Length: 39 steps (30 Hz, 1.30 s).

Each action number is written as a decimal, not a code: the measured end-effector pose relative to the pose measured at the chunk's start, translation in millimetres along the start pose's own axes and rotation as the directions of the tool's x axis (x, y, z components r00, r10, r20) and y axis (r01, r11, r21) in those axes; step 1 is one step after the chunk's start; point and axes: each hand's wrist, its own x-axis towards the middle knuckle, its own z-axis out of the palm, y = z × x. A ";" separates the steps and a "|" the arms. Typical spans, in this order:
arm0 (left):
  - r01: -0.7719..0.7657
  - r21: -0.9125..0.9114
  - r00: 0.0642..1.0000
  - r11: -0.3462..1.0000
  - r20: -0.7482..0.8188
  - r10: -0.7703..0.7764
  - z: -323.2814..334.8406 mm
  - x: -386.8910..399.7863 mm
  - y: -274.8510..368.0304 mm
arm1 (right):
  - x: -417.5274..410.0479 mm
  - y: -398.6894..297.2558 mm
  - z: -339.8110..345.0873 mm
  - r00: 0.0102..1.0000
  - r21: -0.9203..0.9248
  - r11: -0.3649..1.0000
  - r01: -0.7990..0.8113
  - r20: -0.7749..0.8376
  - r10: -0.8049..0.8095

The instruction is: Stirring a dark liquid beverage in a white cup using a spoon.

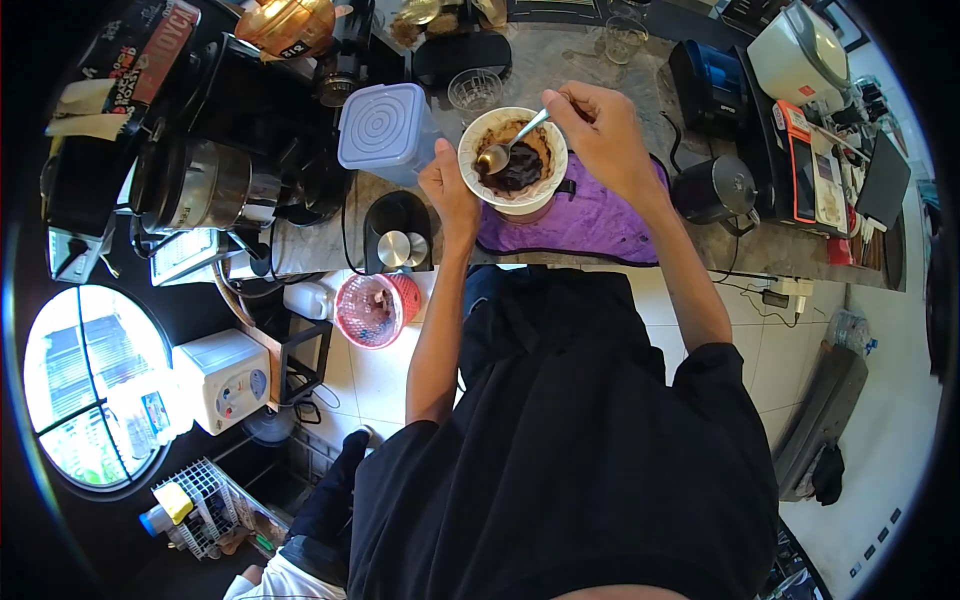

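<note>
A paper coffee filter [480, 135] lines a pale dripper, with wet dark coffee grounds [517, 172] at its bottom and up its sides. My right hand [604, 131] holds a metal spoon [530, 126] by its handle, its bowl inside the filter at the grounds. My left hand [452, 184] is at the left side of the dripper, thumb up against the rim; its fingers are partly hidden. Beneath lies a purple cloth [600, 217] on the counter. A lidded plastic container [384, 131] stands left of the dripper, and a clear glass [475, 91] just behind it.
To the left are a black tray with metal pieces [397, 232] and a coffee grinder [214, 184]. A black kettle [712, 189] stands at right, near a black printer [709, 90]. A pink basket [376, 309] sits on the floor. Another person [300, 562] is at lower left.
</note>
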 end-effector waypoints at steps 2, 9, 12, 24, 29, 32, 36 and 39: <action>0.009 0.002 1.000 1.000 -0.005 -0.009 0.2 0.0 1.1 | 0.1 -0.2 0.6 1.000 0.025 1.000 0.018 -0.021 -0.018; -0.008 -0.005 1.000 1.000 0.024 0.008 -4.7 2.4 -5.2 | 1.7 2.0 -9.5 0.999 -0.125 0.992 0.023 -0.025 -0.027; -0.005 -0.004 0.999 1.000 0.047 0.005 -7.1 2.3 -3.0 | 4.3 3.0 -8.3 0.999 -0.054 0.998 0.026 -0.022 -0.027; 0.045 -0.015 0.999 0.999 0.026 -0.045 1.3 2.5 -3.5 | 6.2 22.4 -12.3 0.999 -0.060 0.998 -0.025 0.030 0.027; -0.040 0.023 0.997 0.999 0.065 0.039 -4.4 5.1 -10.1 | 6.2 16.7 -18.9 0.999 -0.084 0.996 0.020 0.032 -0.017; 0.033 -0.014 0.998 0.999 0.047 -0.033 2.3 1.8 -4.2 | 3.9 17.8 -22.2 0.995 -0.158 0.985 0.071 0.082 -0.059; 0.050 -0.014 0.998 0.999 0.038 -0.049 5.7 1.5 -5.7 | 1.1 20.7 -24.1 0.975 -0.168 0.980 0.103 0.212 -0.066; 0.015 -0.009 0.998 1.000 0.064 -0.014 1.4 3.8 -13.1 | 1.3 17.3 -27.8 0.969 -0.129 0.984 0.122 0.232 -0.090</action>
